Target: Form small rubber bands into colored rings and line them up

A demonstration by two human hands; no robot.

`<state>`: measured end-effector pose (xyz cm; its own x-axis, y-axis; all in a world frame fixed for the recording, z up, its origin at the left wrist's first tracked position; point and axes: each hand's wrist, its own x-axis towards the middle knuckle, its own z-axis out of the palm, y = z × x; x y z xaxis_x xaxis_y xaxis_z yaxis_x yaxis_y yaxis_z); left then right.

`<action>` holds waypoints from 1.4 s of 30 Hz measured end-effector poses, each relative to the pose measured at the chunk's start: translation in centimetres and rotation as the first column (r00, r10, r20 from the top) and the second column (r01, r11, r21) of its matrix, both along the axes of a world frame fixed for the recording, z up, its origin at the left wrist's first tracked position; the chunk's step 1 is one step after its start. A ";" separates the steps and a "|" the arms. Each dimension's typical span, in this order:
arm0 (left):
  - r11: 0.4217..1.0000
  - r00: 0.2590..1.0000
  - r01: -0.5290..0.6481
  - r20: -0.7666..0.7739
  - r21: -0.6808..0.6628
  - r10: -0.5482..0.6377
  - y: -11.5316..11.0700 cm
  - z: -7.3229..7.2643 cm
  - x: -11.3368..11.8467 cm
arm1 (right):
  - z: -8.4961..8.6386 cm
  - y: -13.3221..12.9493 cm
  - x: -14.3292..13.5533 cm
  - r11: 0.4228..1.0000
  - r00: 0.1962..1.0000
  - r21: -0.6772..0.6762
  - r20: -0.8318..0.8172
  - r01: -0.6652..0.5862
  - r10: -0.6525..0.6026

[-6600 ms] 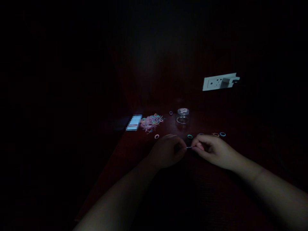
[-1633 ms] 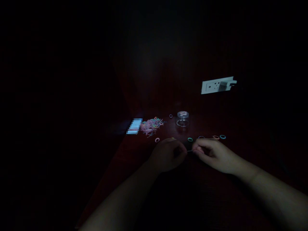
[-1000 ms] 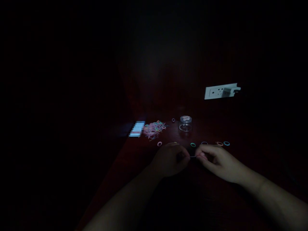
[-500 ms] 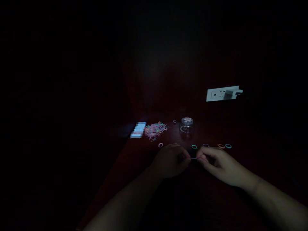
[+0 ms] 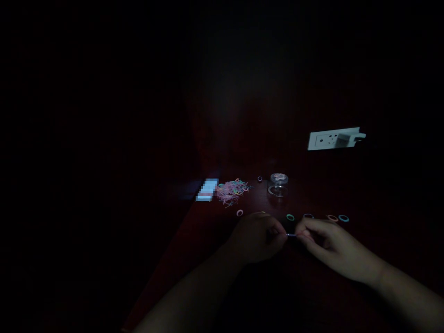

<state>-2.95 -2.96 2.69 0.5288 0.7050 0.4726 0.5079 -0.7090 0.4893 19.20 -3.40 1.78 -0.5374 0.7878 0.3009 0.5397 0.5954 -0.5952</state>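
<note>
Both hands meet low in the dim view, fingertips pinched and a small gap apart. Across that gap runs a thin pale purple strip (image 5: 291, 235). My left hand (image 5: 258, 237) is closed on its left end, and my right hand (image 5: 335, 245) grips the right end. What lies inside the fingers is hidden. Just beyond the hands, small coloured rings lie in a loose row: a pink ring (image 5: 239, 212), a green ring (image 5: 290, 217), a purple ring (image 5: 308, 216), an orange ring (image 5: 332, 218) and a blue ring (image 5: 343, 218). A yellow one is mostly covered by my left hand.
A heap of thin pastel strands and rings (image 5: 231, 192) lies beside a lit, blurred-out phone-like panel (image 5: 207, 189). Right of it stands a clear lidded jar (image 5: 278, 187), near a small purple ring (image 5: 260, 178). A wall socket (image 5: 333, 139) holds a plug. The dark red table (image 5: 194, 245) has its edge at left.
The whole view has shifted, so everything appears farther right and slightly lower. Both hands still hold the strip between them, with about the same gap.
</note>
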 end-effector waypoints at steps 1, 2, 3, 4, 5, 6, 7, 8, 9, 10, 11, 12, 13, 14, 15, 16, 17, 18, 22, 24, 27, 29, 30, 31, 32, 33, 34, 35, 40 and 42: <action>1.000 1.000 0.000 -0.002 0.000 0.000 0.0 0.0 0.0 | 0.0 0.0 0.0 1.000 1.000 -0.003 0.003 0.000 0.000; 1.000 1.000 0.002 -0.002 0.000 -0.002 0.1 0.0 0.0 | 0.0 0.0 0.0 1.000 1.000 -0.005 0.004 0.001 -0.001; 1.000 1.000 0.007 -0.002 -0.002 -0.007 0.1 0.0 0.0 | 0.0 0.0 0.0 1.000 1.000 -0.012 0.009 0.000 0.000; 1.000 1.000 0.013 -0.003 -0.006 -0.013 0.1 0.1 0.0 | 0.0 0.0 0.0 1.000 1.000 -0.018 0.012 0.001 -0.001; 1.000 1.000 0.017 -0.005 -0.013 -0.017 0.1 0.2 0.0 | -0.1 0.0 0.1 1.000 1.000 -0.024 0.016 0.002 -0.002; 1.000 1.000 0.016 -0.007 -0.019 -0.016 0.0 0.2 0.0 | -0.1 0.0 0.1 1.000 1.000 -0.030 0.019 0.002 -0.002; 1.000 1.000 0.013 -0.011 -0.022 -0.013 0.0 0.3 -0.1 | -0.2 0.0 0.1 0.999 1.000 -0.033 0.019 0.004 -0.003; 1.000 1.000 0.008 -0.015 -0.023 -0.008 0.0 0.3 -0.1 | -0.3 0.0 0.1 0.999 1.000 -0.032 0.018 0.004 -0.003; 1.000 1.000 0.002 -0.017 -0.023 -0.002 -0.1 0.3 -0.1 | -0.4 0.1 0.1 1.000 1.000 -0.030 0.016 0.001 0.000; 1.000 1.000 -0.001 -0.016 -0.022 0.000 -0.1 0.3 -0.1 | -0.5 0.1 0.1 1.000 1.000 -0.027 0.014 -0.003 0.003; 1.000 1.000 0.000 -0.015 -0.020 0.000 -0.1 0.3 -0.1 | -0.6 0.2 0.2 1.000 1.000 -0.027 0.012 -0.007 0.008; 1.000 1.000 0.002 -0.014 -0.018 -0.002 -0.1 0.3 -0.1 | -0.7 0.2 0.2 1.000 1.000 -0.025 0.008 -0.011 0.011; 1.000 1.000 0.002 -0.012 -0.015 -0.002 -0.1 0.2 -0.1 | -0.7 0.2 0.2 1.000 1.000 -0.025 0.005 -0.016 0.016; 1.000 1.000 0.000 -0.010 -0.009 0.000 -0.1 0.1 -0.1 | -0.7 0.2 0.2 1.000 1.000 -0.023 0.001 -0.021 0.021; 1.000 1.000 -0.005 -0.010 -0.001 0.005 0.0 0.1 -0.1 | -0.7 0.2 0.2 1.000 1.000 -0.021 -0.001 -0.023 0.023; 1.000 1.000 -0.013 -0.011 0.008 0.013 0.0 0.0 0.0 | -0.6 0.1 0.2 1.000 1.000 -0.018 -0.002 -0.023 0.023; 1.000 1.000 -0.018 -0.012 0.015 0.018 0.0 -0.1 0.0 | -0.5 0.1 0.2 1.000 1.000 -0.016 -0.002 -0.021 0.021; 1.000 1.000 -0.017 -0.013 0.019 0.018 0.0 -0.1 0.0 | -0.4 0.0 0.2 1.000 1.000 -0.015 0.001 -0.017 0.017; 1.000 1.000 -0.024 -0.010 -0.001 0.024 0.0 0.0 0.0 | -0.3 0.0 0.0 1.000 1.000 0.002 0.004 0.001 -0.001; 1.000 1.000 -0.027 -0.006 -0.004 0.027 0.0 0.1 0.0 | -0.4 0.1 0.0 1.000 1.000 0.003 0.002 0.003 -0.003; 1.000 1.000 -0.018 0.007 0.001 0.018 0.0 0.0 -0.1 | -0.7 0.2 0.1 1.000 1.000 -0.002 -0.013 0.005 -0.005; 1.000 1.000 -0.013 0.009 0.000 0.013 0.0 0.0 -0.1 | -0.7 0.2 0.1 1.000 1.000 -0.005 -0.020 0.003 -0.003; 1.000 1.000 -0.011 0.008 0.002 0.011 0.0 -0.1 -0.1 | -0.7 0.2 0.2 1.000 1.000 -0.006 -0.021 0.003 -0.003; 1.000 1.000 -0.011 0.006 0.005 0.011 0.0 -0.1 -0.1 | -0.7 0.2 0.2 1.000 1.000 -0.010 -0.021 0.003 -0.003; 1.000 1.000 -0.012 0.008 0.008 0.012 0.1 -0.1 -0.1 | -0.6 0.1 0.2 1.000 1.000 -0.016 -0.018 0.001 -0.001; 1.000 1.000 -0.014 0.012 0.010 0.014 0.0 -0.1 -0.1 | -0.5 0.1 0.1 1.000 1.000 -0.020 -0.014 0.002 -0.002; 1.000 1.000 -0.015 0.016 0.009 0.015 0.0 -0.1 -0.1 | -0.4 0.0 0.0 1.000 1.000 -0.022 -0.009 0.002 -0.002; 1.000 1.000 -0.015 0.020 0.003 0.015 0.0 0.0 -0.1 | -0.3 -0.1 -0.1 1.000 1.000 -0.021 -0.004 0.002 -0.002; 1.000 1.000 -0.016 0.012 0.006 0.016 -0.1 -0.1 -0.1 | 0.4 -0.3 -0.3 1.000 1.000 0.019 0.006 0.012 -0.012; 0.998 0.999 -0.054 0.003 0.027 0.054 -0.1 -0.1 -0.2 | 0.6 -0.2 0.2 0.999 1.000 0.047 0.012 0.015 -0.016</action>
